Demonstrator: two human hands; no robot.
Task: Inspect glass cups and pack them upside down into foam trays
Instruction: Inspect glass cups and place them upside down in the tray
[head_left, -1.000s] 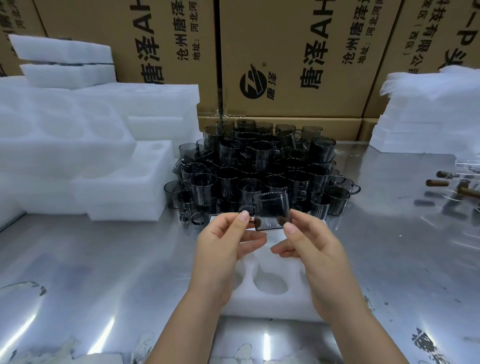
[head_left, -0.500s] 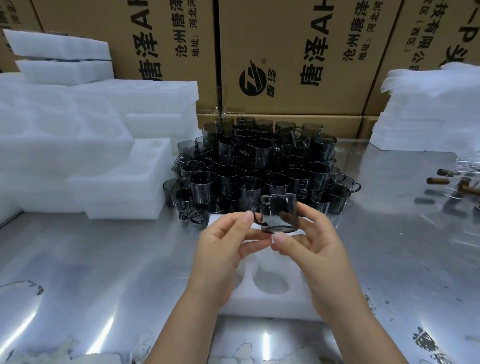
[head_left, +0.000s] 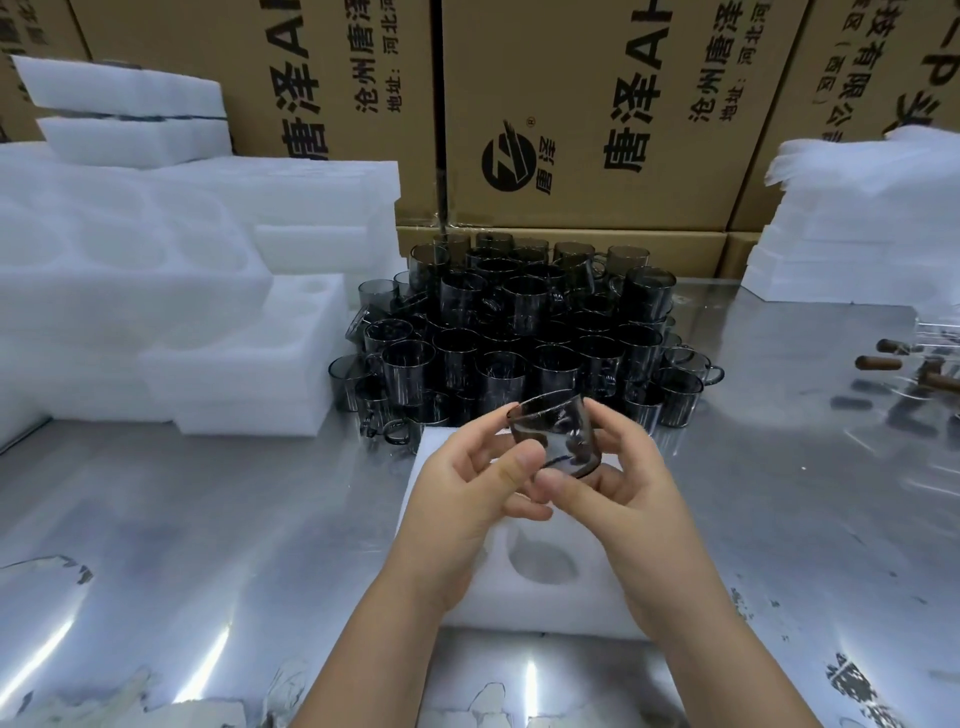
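A smoky grey glass cup is held tilted in the air between both hands, above a white foam tray with round pockets. My left hand pinches the cup's left side with thumb and forefinger. My right hand cups it from the right, fingers curled round its far side, thumb at its lower edge. Behind the hands stands a dense pile of the same dark glass cups, stacked in two layers.
Stacks of white foam trays fill the left of the metal table. More foam sheets are piled at the right. Cardboard boxes line the back. Brown-handled glass items lie at the right edge.
The cup has been turned and tilted in my hands and has come a little lower and nearer. My right fingers now wrap further round it.
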